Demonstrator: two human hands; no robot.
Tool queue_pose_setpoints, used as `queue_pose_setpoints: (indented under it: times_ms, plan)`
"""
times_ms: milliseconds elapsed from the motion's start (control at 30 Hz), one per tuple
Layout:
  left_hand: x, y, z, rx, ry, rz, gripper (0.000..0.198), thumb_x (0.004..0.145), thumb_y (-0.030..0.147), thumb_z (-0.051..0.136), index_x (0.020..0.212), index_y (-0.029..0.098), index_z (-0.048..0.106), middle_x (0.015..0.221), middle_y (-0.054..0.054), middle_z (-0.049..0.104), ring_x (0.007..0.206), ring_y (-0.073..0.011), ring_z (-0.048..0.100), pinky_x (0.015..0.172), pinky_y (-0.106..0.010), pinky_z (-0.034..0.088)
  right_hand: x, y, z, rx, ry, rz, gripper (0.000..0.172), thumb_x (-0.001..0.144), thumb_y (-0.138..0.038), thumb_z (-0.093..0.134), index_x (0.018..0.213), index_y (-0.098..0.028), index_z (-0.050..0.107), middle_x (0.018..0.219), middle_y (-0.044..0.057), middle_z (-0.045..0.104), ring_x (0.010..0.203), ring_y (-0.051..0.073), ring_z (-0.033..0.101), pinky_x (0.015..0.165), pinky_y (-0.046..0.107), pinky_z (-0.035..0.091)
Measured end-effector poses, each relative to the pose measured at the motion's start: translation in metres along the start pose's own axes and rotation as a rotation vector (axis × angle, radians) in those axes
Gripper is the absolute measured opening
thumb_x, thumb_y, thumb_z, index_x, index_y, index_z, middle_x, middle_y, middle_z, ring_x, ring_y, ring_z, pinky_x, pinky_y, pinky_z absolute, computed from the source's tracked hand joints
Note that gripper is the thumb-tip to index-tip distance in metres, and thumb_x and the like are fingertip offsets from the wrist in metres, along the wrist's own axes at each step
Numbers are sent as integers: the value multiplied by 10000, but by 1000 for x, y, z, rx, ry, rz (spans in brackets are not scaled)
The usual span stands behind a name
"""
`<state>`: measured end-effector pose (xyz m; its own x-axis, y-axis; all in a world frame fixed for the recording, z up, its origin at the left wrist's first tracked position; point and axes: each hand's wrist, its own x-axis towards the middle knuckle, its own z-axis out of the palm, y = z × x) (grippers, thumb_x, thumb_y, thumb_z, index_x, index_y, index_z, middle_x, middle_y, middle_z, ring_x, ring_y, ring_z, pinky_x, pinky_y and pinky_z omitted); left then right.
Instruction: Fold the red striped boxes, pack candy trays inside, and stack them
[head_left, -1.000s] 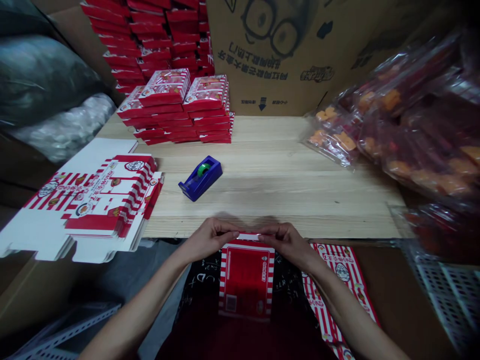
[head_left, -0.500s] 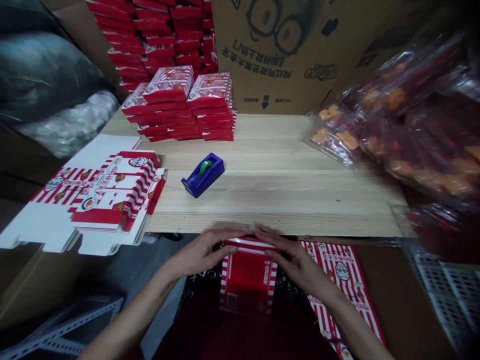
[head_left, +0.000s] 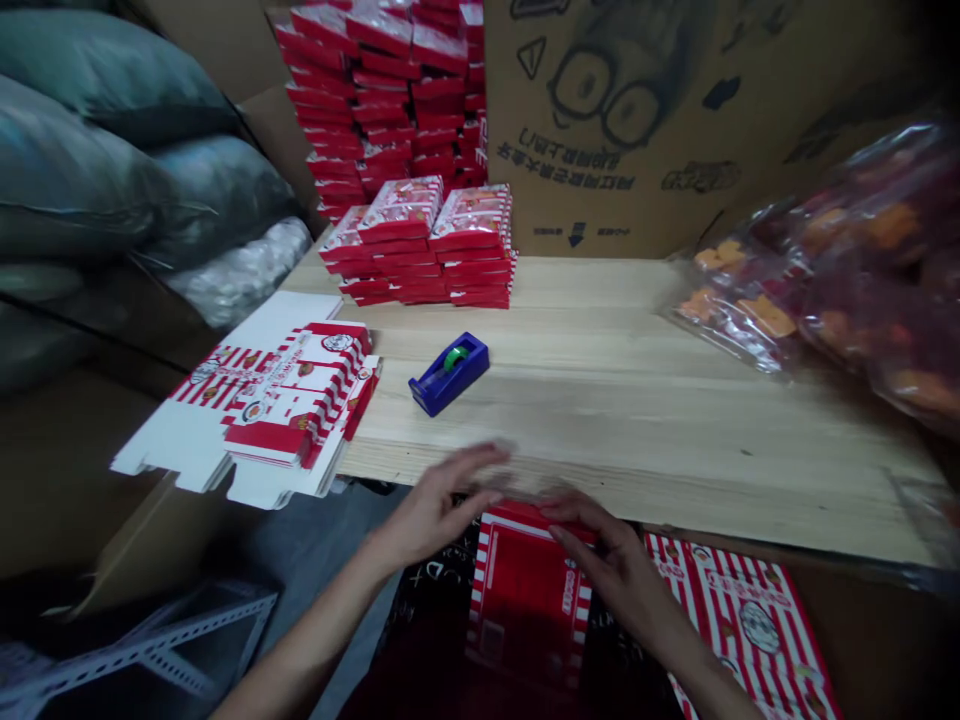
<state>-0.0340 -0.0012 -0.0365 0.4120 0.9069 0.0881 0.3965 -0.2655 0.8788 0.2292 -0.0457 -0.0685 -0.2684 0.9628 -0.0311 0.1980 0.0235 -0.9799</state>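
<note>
A red box with white-striped edges point(head_left: 529, 590) lies upright in front of my body, just below the table's front edge. My right hand point(head_left: 611, 560) grips its upper right corner, thumb on the near face and blurred fingers over the top edge. At the upper left corner is my left hand point(head_left: 450, 500), its fingers stretched out and thumb apart. It is close to the box, and motion blur hides whether the thumb tip touches it. A blue tape dispenser point(head_left: 450, 375) with a green roll stands on the wooden table point(head_left: 600, 410) beyond my hands.
Flat printed cartons point(head_left: 281, 400) are piled at the table's left. Filled red boxes point(head_left: 472, 225) are stacked at the back, before a large cardboard box point(head_left: 600, 190). Clear bags with orange pieces point(head_left: 757, 290) heap up on the right. Striped printed cartons point(head_left: 750, 620) lie below the table, right.
The view has shifted, so the scene sits further right and lower. My left hand has opened and lifted off the box's top edge; my right hand stays on it.
</note>
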Motion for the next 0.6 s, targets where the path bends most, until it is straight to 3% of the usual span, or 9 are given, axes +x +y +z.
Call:
queue_pose_setpoints:
  times_ms: [100,133,200,267,367,467,600]
  plan:
    - [24,-20,-38,221,527,-46,508,896,356,749,1361,254,571,1456,-119,583,1398,-281,505,1184,-508,383,3,-1,1,46,22,13,134,977,-378,657,991,-275,742,1110,60,751,1104,238,694,989,382,534]
    - [33,-28,-50,289,616,-91,513,849,364,788,1304,233,591,1446,-125,574,1409,-297,474,1187,-512,363,2,-1,1,66,30,12,143,969,-390,664,976,-272,743,1102,64,755,1105,244,697,991,385,535]
    - [52,-45,-72,258,573,-235,377,798,365,803,1109,205,662,1341,-114,626,1368,-309,481,1159,-489,371,-1,-2,2,96,50,5,169,952,-418,678,956,-266,751,1098,75,762,1115,258,702,1002,399,535]
    - [67,-57,-85,167,462,-314,237,811,406,750,885,186,698,1070,-81,717,1143,-281,608,1026,-422,470,-4,-3,3,98,66,9,192,937,-442,690,950,-265,762,1101,86,772,1115,270,710,1011,414,534]
    - [80,-62,-92,28,358,-367,310,799,465,705,697,172,703,754,-33,700,745,-194,626,729,-309,511,-9,-5,3,79,87,25,215,916,-465,707,939,-263,777,1098,99,784,1098,284,724,997,422,548]
    - [86,-59,-93,-120,351,-416,318,706,463,762,642,156,706,740,-47,715,625,-155,582,603,-273,462,-12,-7,3,74,116,26,229,894,-480,726,914,-260,787,1076,102,791,1071,286,737,981,409,565]
    - [89,-53,-94,-306,428,-448,294,642,422,821,714,148,743,964,-109,779,762,-190,653,628,-274,484,-15,-8,3,76,130,21,225,894,-479,723,923,-266,794,1084,96,793,1084,277,738,984,387,572]
